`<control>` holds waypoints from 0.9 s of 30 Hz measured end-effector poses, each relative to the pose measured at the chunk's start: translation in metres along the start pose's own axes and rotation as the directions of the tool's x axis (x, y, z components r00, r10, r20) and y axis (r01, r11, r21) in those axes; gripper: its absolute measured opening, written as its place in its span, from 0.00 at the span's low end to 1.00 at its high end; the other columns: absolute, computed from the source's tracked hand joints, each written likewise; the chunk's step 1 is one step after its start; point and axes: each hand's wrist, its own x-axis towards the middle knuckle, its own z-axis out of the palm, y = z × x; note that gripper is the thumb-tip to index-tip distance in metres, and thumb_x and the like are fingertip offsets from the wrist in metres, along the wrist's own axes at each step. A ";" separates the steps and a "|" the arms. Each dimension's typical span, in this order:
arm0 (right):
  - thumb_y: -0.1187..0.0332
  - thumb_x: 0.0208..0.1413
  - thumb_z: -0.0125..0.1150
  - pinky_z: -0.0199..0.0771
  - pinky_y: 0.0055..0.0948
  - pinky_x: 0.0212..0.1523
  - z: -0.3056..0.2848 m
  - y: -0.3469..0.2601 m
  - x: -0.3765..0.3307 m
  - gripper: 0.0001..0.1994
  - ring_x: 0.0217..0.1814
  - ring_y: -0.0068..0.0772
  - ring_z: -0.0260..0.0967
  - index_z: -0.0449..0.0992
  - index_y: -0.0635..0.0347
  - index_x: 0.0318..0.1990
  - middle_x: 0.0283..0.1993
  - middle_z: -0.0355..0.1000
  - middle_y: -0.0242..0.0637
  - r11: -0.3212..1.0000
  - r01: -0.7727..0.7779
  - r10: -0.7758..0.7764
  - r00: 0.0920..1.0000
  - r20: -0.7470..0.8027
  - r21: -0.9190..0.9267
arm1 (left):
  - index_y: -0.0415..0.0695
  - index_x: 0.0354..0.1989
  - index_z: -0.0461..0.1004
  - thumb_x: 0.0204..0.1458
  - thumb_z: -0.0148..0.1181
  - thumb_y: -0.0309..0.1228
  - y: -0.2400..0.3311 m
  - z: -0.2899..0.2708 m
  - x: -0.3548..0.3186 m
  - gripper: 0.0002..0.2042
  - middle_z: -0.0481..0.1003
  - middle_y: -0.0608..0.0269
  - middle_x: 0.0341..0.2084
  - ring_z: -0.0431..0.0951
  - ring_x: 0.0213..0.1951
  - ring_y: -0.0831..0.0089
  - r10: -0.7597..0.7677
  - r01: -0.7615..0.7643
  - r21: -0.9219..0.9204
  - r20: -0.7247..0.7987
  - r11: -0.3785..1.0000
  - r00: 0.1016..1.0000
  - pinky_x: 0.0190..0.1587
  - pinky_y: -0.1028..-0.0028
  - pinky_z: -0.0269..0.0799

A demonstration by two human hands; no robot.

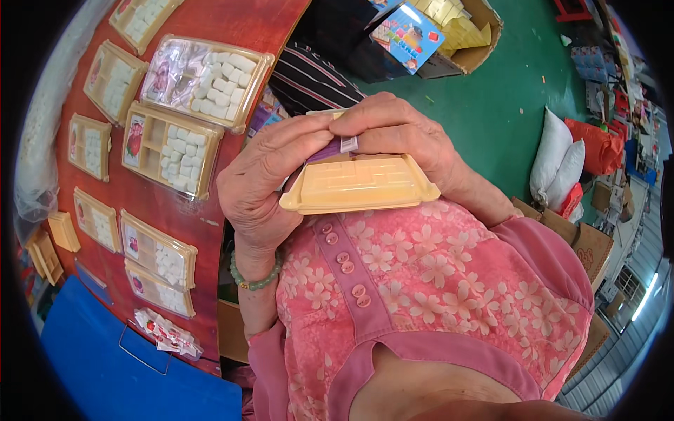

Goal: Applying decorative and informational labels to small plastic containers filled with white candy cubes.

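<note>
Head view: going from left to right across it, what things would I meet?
Clear plastic sheeting, trays of white pieces, left hand, pale yellow container, white sacks, red bag.

On the left, a hand could pass over the bare far end of the red table or along the narrow strip between its columns of trays; the large tray blocks the far right edge, and a plastic packet sits in the way at the near end. In the middle, the left hand and right hand crowd the far side of the cream box; to the right, open green floor lies between the cardboard box and the sacks.
</note>
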 end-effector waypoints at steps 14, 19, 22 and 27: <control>0.79 0.53 0.58 0.73 0.33 0.45 0.014 0.005 0.003 0.17 0.43 0.39 0.73 0.65 0.68 0.50 0.43 0.72 0.50 0.966 -0.101 0.138 0.980 -0.145 0.236 | 0.38 0.33 0.78 0.39 0.67 0.21 0.001 -0.011 0.002 0.10 0.76 0.56 0.32 0.78 0.33 0.64 -0.046 0.046 0.038 -0.010 0.998 0.999 0.36 0.73 0.73; 0.83 0.50 0.60 0.72 0.28 0.49 0.020 -0.015 0.004 0.15 0.46 0.31 0.72 0.70 0.73 0.47 0.46 0.73 0.46 0.777 -0.546 0.625 0.730 -0.278 0.312 | 0.37 0.32 0.77 0.39 0.70 0.26 -0.002 -0.006 -0.005 0.11 0.76 0.56 0.29 0.77 0.30 0.62 -0.015 0.020 0.051 -0.094 0.998 0.995 0.32 0.71 0.71; 0.78 0.54 0.59 0.71 0.28 0.50 -0.001 0.015 -0.025 0.12 0.47 0.30 0.72 0.74 0.69 0.46 0.46 0.75 0.44 0.772 -0.442 0.527 0.847 -0.072 0.457 | 0.37 0.33 0.77 0.40 0.70 0.27 -0.002 0.003 -0.015 0.12 0.76 0.55 0.25 0.77 0.28 0.64 -0.101 0.111 0.050 -0.175 0.993 0.979 0.31 0.71 0.71; 0.76 0.56 0.60 0.70 0.28 0.49 0.000 0.007 -0.002 0.10 0.44 0.27 0.72 0.74 0.67 0.45 0.43 0.75 0.40 0.683 -0.477 0.582 0.813 -0.017 0.553 | 0.36 0.35 0.78 0.42 0.69 0.25 0.002 0.011 -0.014 0.11 0.77 0.56 0.25 0.77 0.27 0.71 -0.252 0.210 -0.168 -0.288 0.963 0.924 0.31 0.75 0.70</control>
